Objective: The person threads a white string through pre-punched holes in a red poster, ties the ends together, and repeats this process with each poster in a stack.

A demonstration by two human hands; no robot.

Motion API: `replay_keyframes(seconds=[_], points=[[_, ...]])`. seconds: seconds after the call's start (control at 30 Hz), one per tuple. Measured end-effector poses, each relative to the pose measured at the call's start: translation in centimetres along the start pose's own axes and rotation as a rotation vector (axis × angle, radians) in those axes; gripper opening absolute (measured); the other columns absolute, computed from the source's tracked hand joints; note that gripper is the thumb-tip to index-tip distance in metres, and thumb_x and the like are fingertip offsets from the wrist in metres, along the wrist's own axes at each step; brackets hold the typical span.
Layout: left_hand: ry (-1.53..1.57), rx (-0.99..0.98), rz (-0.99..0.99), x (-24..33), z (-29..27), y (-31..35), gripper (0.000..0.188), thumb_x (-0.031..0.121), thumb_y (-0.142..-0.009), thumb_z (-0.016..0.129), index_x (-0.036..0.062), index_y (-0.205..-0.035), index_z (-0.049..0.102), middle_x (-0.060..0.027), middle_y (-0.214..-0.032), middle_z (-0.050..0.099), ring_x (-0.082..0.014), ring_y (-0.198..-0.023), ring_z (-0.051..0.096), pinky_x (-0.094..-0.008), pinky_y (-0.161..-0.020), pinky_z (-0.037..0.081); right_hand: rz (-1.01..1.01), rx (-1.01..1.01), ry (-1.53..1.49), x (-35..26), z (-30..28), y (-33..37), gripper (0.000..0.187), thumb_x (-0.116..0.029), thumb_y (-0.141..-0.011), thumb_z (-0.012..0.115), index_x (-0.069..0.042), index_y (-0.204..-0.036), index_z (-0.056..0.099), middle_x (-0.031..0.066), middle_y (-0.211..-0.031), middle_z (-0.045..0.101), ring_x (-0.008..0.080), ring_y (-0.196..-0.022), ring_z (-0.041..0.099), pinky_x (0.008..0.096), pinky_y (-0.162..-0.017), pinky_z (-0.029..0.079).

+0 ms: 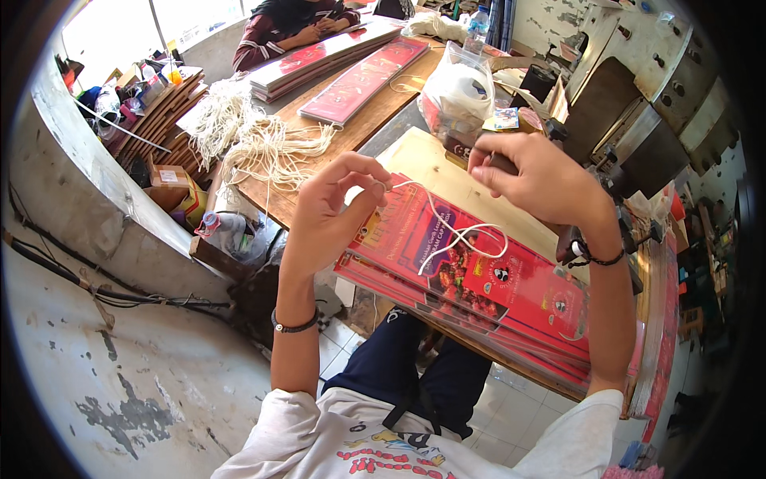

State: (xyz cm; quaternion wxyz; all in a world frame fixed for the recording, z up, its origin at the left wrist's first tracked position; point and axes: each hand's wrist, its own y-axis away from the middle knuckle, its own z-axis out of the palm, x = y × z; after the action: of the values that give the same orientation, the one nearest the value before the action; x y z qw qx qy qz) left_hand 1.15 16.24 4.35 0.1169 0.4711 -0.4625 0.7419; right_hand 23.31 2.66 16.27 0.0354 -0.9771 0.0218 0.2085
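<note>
My left hand (335, 211) is raised over the far left corner of a stack of red printed sheets (519, 279), thumb and forefinger pinched on a thin white cord (424, 192). From that pinch the cord runs down onto the top sheet, where it crosses itself in a loose loop. My right hand (538, 176) is held above the far side of the stack, fingers curled around a small dark object that is mostly hidden. The stack lies on the table at a slant, in several layers with uneven edges.
Bundles of white cord (263, 148) lie on the wooden table (279, 199). Beyond are more red panels (367, 80), a filled plastic bag (459, 92) and a bottle (477, 28). Another person's hands (315, 30) show at the far end. Metal machinery (630, 104) stands at right.
</note>
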Motion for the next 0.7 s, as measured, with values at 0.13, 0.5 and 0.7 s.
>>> replay_keyframes(seconds=[0.13,0.5,0.7], points=[[-0.381,-0.116,0.019,0.7,0.5,-0.9,0.018,-0.011,-0.086,0.058,-0.0049,-0.102,0.062,-0.0067,-0.099,0.064,-0.0116,-0.090,0.063,-0.0269,-0.086,0.051,0.013,-0.178,-0.028,-1.0,0.0,0.1,0.021,-0.015,-0.086,0.076,0.000,-0.095,0.065,0.0036,-0.074,0.060,0.0087,-0.066,0.054,0.0282,-0.064,0.047],[0.120,0.366,0.049,-0.8,-0.3,2.1,0.008,-0.003,-0.096,0.059,-0.0014,-0.103,0.062,-0.0112,-0.101,0.065,-0.0248,-0.098,0.070,-0.0384,-0.091,0.056,-0.394,-0.301,-0.088,-1.4,4.1,-0.3,0.018,-0.003,-0.078,0.075,-0.004,-0.087,0.059,0.0063,-0.072,0.059,0.0263,-0.069,0.058,0.0371,-0.068,0.048],[0.308,0.587,0.150,-1.3,-1.7,2.8,0.007,0.000,-0.098,0.059,0.0013,-0.105,0.059,-0.0110,-0.104,0.065,-0.0278,-0.097,0.071,-0.0414,-0.091,0.058,-0.390,0.065,-0.243,-2.9,3.9,-0.2,0.010,0.000,-0.090,0.065,-0.003,-0.097,0.059,0.0012,-0.076,0.060,0.0096,-0.071,0.060,0.0274,-0.063,0.047]])
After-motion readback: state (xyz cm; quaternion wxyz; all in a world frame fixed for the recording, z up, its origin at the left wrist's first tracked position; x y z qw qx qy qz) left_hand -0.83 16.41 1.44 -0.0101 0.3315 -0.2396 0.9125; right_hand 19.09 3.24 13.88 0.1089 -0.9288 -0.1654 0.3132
